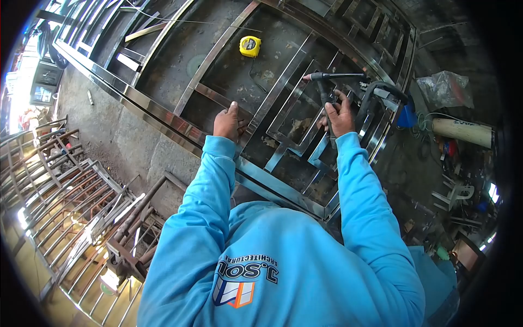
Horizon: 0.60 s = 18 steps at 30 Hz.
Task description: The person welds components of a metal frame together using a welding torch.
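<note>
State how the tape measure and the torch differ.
The tape measure is yellow; the torch is mostly black. The tape measure is compact and rounded, the torch long and slender. The tape measure lies untouched, while the torch is in the right hand.

Your right hand (340, 117) hides part of the torch (323, 90); print on tape measure (250, 46) too small to read; top edge crops metal frame (219, 53).
</note>
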{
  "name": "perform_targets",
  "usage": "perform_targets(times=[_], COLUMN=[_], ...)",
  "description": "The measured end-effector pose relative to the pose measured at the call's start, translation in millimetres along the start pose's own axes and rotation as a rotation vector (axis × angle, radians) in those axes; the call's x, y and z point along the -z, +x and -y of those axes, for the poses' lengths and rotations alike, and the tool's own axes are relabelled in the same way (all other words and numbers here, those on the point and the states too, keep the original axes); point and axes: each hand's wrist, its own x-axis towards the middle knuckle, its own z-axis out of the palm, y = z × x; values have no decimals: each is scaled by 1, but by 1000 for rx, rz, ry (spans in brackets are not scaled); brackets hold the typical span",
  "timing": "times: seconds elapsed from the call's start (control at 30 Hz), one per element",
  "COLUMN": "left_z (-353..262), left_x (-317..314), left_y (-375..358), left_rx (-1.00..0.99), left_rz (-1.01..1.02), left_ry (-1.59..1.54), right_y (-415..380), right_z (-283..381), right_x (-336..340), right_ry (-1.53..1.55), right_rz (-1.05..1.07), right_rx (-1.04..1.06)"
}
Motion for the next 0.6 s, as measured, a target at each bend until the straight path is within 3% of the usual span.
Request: perform_targets(times=[0.6], left_z=[5], left_x=[7], left_y=[20], left_rx=[-23], left_rz=[14], left_ry=[92], right_y=[0], right_z=[1], right_x=[-2], right_ry=[-21], right_rz=[-11], right_rx=[-6])
